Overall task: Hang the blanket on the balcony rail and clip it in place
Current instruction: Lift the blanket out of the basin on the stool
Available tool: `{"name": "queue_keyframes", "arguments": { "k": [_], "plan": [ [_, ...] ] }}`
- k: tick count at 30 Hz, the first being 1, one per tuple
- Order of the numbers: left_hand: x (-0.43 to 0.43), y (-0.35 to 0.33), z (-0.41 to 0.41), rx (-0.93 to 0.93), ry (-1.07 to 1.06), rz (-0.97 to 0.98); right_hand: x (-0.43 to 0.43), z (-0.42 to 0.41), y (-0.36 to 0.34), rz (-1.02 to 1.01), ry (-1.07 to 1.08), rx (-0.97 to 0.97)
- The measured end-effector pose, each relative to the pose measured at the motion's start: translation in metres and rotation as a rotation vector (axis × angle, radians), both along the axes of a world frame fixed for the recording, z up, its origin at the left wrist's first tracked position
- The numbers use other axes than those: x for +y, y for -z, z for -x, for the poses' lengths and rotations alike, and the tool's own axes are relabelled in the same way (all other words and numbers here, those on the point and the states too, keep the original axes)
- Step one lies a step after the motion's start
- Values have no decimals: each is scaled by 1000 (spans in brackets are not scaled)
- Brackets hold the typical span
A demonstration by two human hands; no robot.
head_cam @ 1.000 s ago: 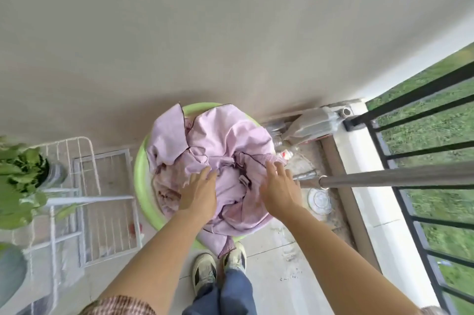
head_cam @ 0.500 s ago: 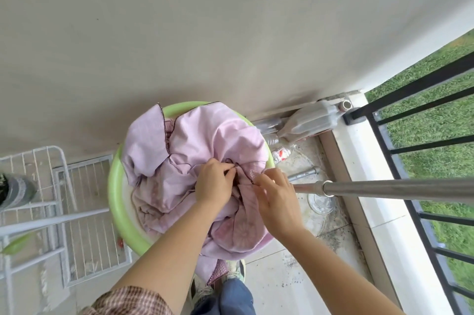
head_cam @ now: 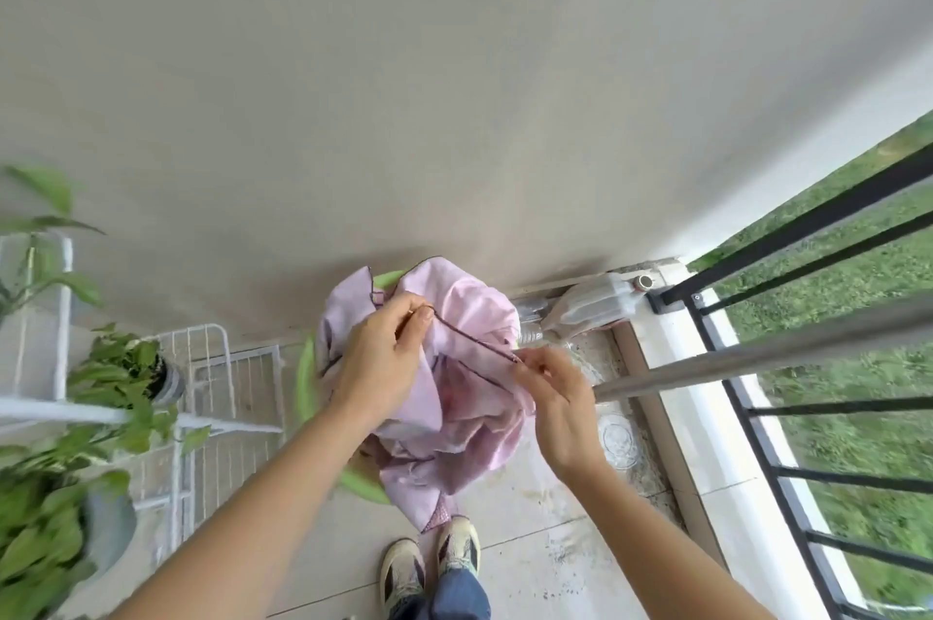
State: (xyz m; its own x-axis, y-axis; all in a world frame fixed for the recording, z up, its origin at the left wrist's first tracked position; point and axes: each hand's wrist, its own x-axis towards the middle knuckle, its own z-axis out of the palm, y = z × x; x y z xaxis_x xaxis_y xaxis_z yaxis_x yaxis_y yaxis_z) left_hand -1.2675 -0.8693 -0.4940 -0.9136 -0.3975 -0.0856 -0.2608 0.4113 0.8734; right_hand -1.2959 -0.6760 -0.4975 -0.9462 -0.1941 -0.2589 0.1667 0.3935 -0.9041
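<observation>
Balcony floor: both hands (head_cam: 383, 357) (head_cam: 558, 397) pinch blanket (head_cam: 464, 422) above green basin (head_cam: 305, 382).

Both bare arms reach forward and down; the left hand (head_cam: 379, 357) and right hand (head_cam: 554, 397) each pinch closed, held apart.
</observation>
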Motion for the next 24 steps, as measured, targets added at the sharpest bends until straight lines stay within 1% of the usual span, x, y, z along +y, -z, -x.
{"name": "queue_keyframes", "arguments": {
  "k": [3,6,9,12,14,15,16,17,19,20,21,22,24],
  "plan": [
    [-8,-55,-9,72,20,31,-10,6,-64,53,-3,-12],
    [-15,-115,-21,165,-19,33,-19,14,-129,102,-85,22],
    [-28,-181,-31,313,-99,37,-31,20,-208,189,-232,159],
    [-39,-245,-38,531,-182,24,-40,19,-277,314,-326,351],
    [-41,-270,-43,637,-220,7,-38,15,-300,418,-430,386],
    [-40,-274,-46,646,-228,11,-36,15,-300,390,-494,364],
    [-40,-273,-49,635,-235,19,-33,16,-292,290,-552,339],
    [-40,-268,-52,613,-247,24,-30,15,-279,121,-612,327],
    [-41,-256,-57,581,-275,17,-23,17,-234,-387,-690,377],
    [-43,-251,-58,570,-279,21,-18,21,-211,-599,-653,387],
    [-45,-248,-60,557,-268,44,-10,25,-191,-725,-572,364],
    [-46,-245,-61,535,-250,90,-2,28,-176,-786,-481,323],
    [-51,-237,-64,470,-217,201,12,35,-159,-810,-365,193]
  ]
}}
